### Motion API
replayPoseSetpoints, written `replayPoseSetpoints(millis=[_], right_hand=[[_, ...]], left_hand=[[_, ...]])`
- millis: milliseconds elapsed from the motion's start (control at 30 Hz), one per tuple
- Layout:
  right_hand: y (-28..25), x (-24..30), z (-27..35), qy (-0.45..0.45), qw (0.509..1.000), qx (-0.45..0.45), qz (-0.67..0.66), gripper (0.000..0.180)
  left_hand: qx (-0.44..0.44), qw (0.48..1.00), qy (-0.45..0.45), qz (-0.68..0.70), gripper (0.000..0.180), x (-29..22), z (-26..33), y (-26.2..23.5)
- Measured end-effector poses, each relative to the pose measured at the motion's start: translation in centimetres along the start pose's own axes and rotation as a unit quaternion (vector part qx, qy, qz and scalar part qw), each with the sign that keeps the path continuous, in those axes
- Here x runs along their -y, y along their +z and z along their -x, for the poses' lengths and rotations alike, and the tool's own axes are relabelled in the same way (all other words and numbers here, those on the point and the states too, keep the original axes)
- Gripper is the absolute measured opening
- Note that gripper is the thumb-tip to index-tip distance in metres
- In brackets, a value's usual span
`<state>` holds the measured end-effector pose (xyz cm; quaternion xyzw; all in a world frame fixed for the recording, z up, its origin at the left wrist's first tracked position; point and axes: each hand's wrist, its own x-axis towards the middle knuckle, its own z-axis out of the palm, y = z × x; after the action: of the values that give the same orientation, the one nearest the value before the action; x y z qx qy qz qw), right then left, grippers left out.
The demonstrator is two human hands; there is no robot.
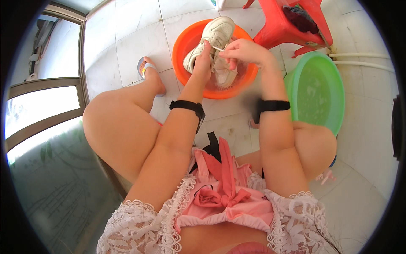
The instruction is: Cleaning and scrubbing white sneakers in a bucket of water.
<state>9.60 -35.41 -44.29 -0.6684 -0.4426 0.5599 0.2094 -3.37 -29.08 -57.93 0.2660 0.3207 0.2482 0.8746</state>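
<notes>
A white sneaker (217, 32) is held up over the orange basin (177, 64), its toe pointing away from me. My left hand (204, 60) is closed on its near left side, with the thumb along the upper. With pinched fingers, my right hand (244, 53) grips a white shoelace (217, 48) that runs taut from the sneaker's eyelets. Below, a second white sneaker (226, 75) rests in the basin, partly covered by my hands and the first sneaker. Shallow water shows around it. My right fingertips are partly hidden behind that hand.
A green basin (341, 91) with cloudy water stands to the right. Behind it is a red plastic stool (275, 28) with dark cloth (301, 19) on it. Pale pipes (359, 56) run along the right wall. A framed glass door (46, 84) is at left. The floor is tiled.
</notes>
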Motion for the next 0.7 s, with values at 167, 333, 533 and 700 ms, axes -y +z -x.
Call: replayPoseSetpoints(millis=[167,333,533,700], right_hand=[[0.3,1.0,0.8,-0.072,0.997,-0.002,0.031,0.030],[-0.2,2.5,2.0,0.047,0.972,-0.089,0.211,0.029],[0.1,4.4,4.9,-0.095,0.983,-0.013,0.159,0.022],[0.4,5.5,6.6,-0.179,0.983,-0.027,-0.029,0.019]], left_hand=[[-0.065,0.994,0.032,0.087,0.055,-1.6,0.4,1.5],[-0.105,0.991,0.012,0.081,0.058,-1.9,0.2,1.3],[-0.113,0.989,0.008,0.098,0.047,-2.8,0.1,1.5],[-0.114,0.989,0.034,0.087,0.054,-3.8,0.1,2.0]])
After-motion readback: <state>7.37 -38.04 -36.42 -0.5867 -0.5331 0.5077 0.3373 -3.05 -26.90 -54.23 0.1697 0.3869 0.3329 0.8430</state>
